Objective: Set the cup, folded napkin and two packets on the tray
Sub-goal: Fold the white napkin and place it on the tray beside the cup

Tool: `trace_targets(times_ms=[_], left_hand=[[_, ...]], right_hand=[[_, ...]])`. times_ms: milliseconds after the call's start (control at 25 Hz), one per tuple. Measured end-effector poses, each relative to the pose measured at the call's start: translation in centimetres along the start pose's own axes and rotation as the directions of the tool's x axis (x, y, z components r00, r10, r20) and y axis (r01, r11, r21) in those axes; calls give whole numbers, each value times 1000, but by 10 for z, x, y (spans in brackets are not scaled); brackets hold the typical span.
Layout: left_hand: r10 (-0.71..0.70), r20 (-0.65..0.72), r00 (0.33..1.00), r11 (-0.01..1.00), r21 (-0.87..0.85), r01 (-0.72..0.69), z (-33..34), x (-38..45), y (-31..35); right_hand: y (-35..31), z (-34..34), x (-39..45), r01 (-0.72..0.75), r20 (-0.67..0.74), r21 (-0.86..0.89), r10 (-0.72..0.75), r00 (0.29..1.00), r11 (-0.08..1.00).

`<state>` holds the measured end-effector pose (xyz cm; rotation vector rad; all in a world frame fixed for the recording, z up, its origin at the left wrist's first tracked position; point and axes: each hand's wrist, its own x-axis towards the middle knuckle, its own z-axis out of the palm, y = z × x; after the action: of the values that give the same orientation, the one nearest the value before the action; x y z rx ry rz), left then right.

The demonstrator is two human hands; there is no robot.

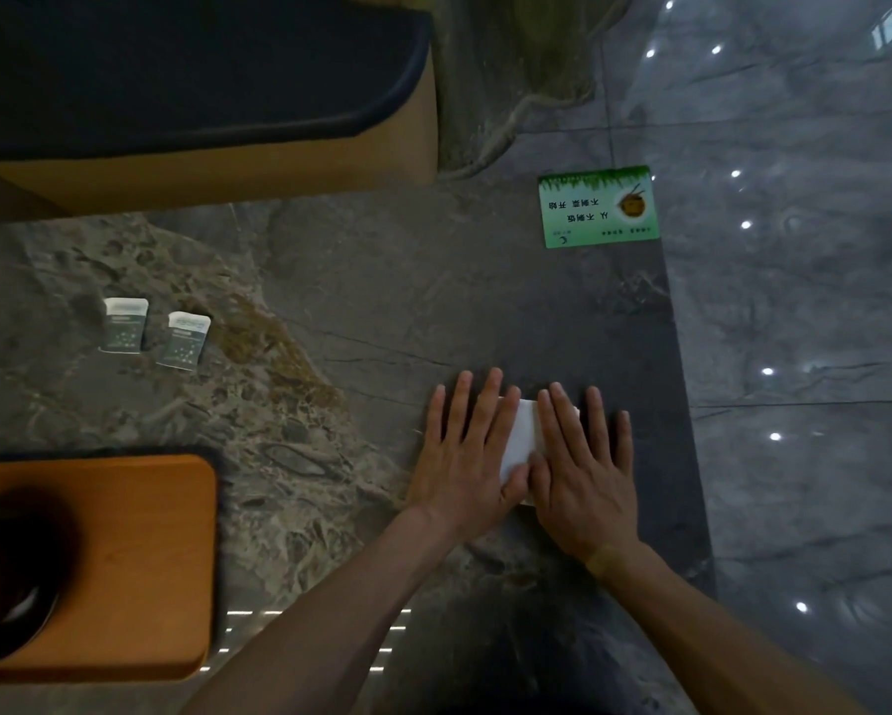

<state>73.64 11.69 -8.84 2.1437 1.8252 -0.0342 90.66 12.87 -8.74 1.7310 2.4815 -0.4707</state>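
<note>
A white folded napkin [520,435] lies on the dark stone table near its right edge. My left hand [467,456] and my right hand [583,469] press flat on it side by side, fingers straight, covering most of it. Two small grey-and-white packets, one [123,325] left of the other [183,341], lie apart on the table at the left. A wooden tray [149,549] sits at the lower left. On the tray, at the frame's left edge, stands a dark round cup [10,575], blurred and partly cut off.
A green card with printed text [598,206] lies at the table's far right corner. The table's right edge [686,405] drops to a glossy tiled floor. A bench with a dark cushion [186,69] stands behind the table.
</note>
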Motion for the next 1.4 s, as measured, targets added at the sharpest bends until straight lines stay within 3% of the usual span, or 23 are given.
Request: trace_targets(times_ms=[200,320,480,600,840,960,1040,1160,1200,1320,1400], left_hand=[[-30,77,997,999,-7,31,-12,-2,3],[-175,130,976,981,-66,184,-18,-9,10],[-500,74,863,844,-183,505,-25,-37,24],[-628,71,775,753,-198,628,-36,-48,29],[-681,351,642,545,-341,766,-60,-28,38],[-564,486,668,499,-444,744,-63,-28,28],[-426,563,709,422,-569,706,-71,-34,20],[-312,539,783,267,-741,616,-91,-53,11],[-282,532,798,154,-796,585,-98,-60,9],[-228,508,831,-275,-852,445,-117,-80,15],[-262,473,841,-397,-847,352,-128,-83,23]], right_hand=[[-1,-8,-1,2,57,9,-2,998,1000],[3,-17,-1,25,128,22,-28,991,999],[-1,-38,13,36,109,85,-45,993,996],[-5,-53,31,46,154,70,-57,986,996],[-15,-72,43,-68,345,64,42,938,996],[-11,-82,35,-109,449,256,-19,893,960],[-4,-94,28,-169,514,444,-96,853,880],[5,-119,9,-275,522,659,-163,837,700],[5,-127,2,-309,504,728,-171,847,612],[-8,-147,-22,-417,459,882,-205,864,218],[-25,-157,-35,-416,416,908,-188,890,39]])
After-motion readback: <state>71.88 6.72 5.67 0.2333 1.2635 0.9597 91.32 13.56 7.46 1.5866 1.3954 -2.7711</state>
